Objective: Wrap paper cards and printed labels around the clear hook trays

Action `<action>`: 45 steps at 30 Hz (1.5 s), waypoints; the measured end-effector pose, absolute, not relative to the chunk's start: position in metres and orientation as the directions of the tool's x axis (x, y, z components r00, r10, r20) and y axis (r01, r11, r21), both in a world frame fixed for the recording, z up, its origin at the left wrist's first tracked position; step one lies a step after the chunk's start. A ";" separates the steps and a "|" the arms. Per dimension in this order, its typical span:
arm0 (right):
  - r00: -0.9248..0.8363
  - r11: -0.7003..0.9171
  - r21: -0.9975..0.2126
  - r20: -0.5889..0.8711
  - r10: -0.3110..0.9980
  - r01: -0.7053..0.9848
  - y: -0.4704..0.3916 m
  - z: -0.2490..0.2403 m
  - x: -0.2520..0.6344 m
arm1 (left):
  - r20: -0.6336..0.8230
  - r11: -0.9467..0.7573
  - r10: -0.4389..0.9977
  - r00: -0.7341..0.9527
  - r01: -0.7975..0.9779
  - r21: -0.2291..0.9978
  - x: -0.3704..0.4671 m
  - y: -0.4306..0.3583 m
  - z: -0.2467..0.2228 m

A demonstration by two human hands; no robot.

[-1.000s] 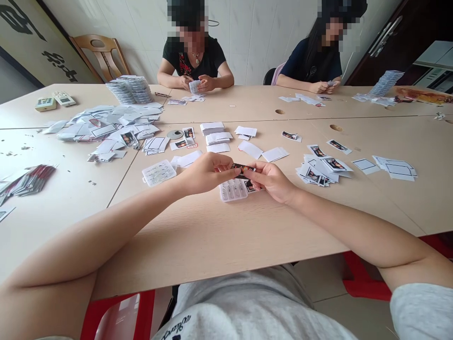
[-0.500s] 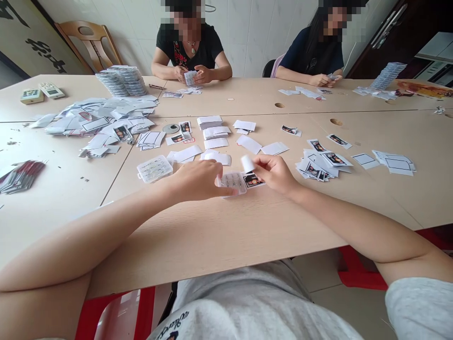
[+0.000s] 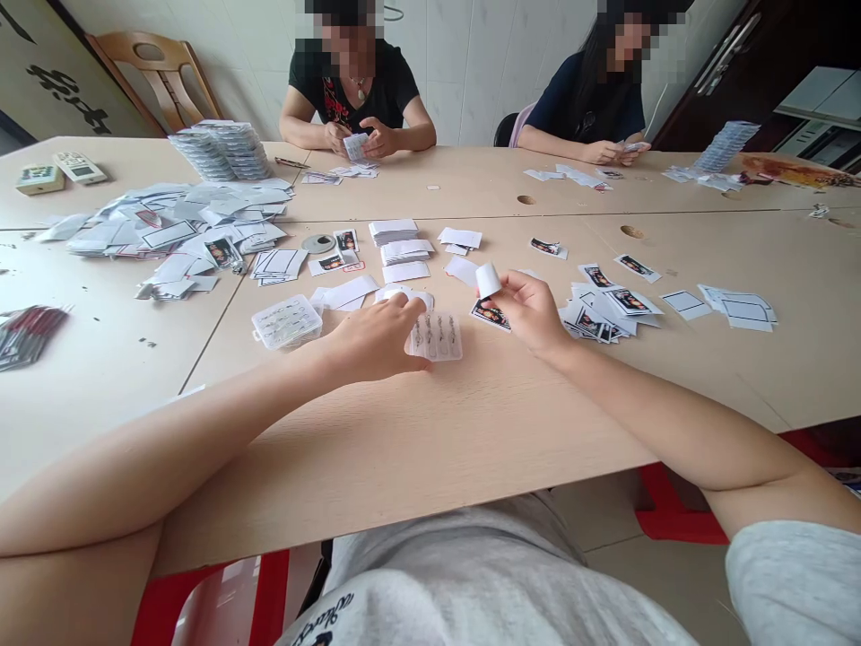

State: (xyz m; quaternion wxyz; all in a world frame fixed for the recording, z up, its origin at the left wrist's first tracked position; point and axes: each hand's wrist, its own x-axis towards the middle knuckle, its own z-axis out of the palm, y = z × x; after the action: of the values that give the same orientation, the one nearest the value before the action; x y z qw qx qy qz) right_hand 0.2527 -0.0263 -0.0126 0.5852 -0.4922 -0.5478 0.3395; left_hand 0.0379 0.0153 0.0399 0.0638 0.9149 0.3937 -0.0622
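Note:
A flat clear plastic box (image 3: 437, 338), with rows of small dark pieces showing inside, lies on the table in front of me. My left hand (image 3: 378, 334) spans its left end, thumb at the near corner and fingers at the far one. To the right of the box, my right hand (image 3: 528, 309) pinches a sticker (image 3: 491, 313) with a black printed face. Its white backing curls up over the fingertips. A second clear box (image 3: 287, 321) with similar contents rests left of my left hand. White slips (image 3: 396, 293) lie just beyond my fingers.
Loose printed stickers (image 3: 609, 309) lie to the right. Stacked white cards (image 3: 396, 242) stand ahead, beside a tape roll (image 3: 318, 243). A large heap of cards (image 3: 175, 220) spreads at left, near stacked clear boxes (image 3: 221, 151). Two people sit across the table, handling small items.
My right hand has drawn slightly away from the box with the sticker, opening a gap between them. My left thumb has slid off the box's face to its near corner.

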 end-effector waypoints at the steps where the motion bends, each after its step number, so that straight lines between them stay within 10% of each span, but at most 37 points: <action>1: 0.179 0.284 -0.952 0.300 0.937 0.112 -0.026 -0.012 0.253 | -0.152 -0.683 0.713 0.684 0.727 0.069 0.039 0.014 0.040; 16: 0.140 -0.032 -0.998 -0.039 0.989 -0.052 -0.033 -0.016 0.239 | 0.096 -0.723 0.690 0.718 0.676 0.143 0.047 0.018 0.018; 26: 0.135 0.105 -0.992 0.114 0.984 0.074 -0.033 -0.022 0.234 | 0.282 -0.710 0.702 0.654 0.607 0.358 0.048 0.024 0.017; 32: 0.139 0.165 -0.970 0.190 0.972 0.178 -0.039 -0.020 0.230 | 0.147 -0.474 0.834 0.532 0.553 0.685 0.065 0.019 0.031; 45: 0.141 0.062 -0.997 0.069 0.988 0.056 -0.036 -0.023 0.235 | -0.058 -0.167 0.892 0.448 0.445 0.880 0.053 0.027 0.021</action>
State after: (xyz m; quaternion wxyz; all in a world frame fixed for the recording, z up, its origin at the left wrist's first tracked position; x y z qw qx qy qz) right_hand 0.2354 -0.0362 -0.0228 0.5376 -0.5305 -0.4919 0.4331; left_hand 0.0526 0.0272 0.0206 0.4500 0.7221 0.4628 0.2485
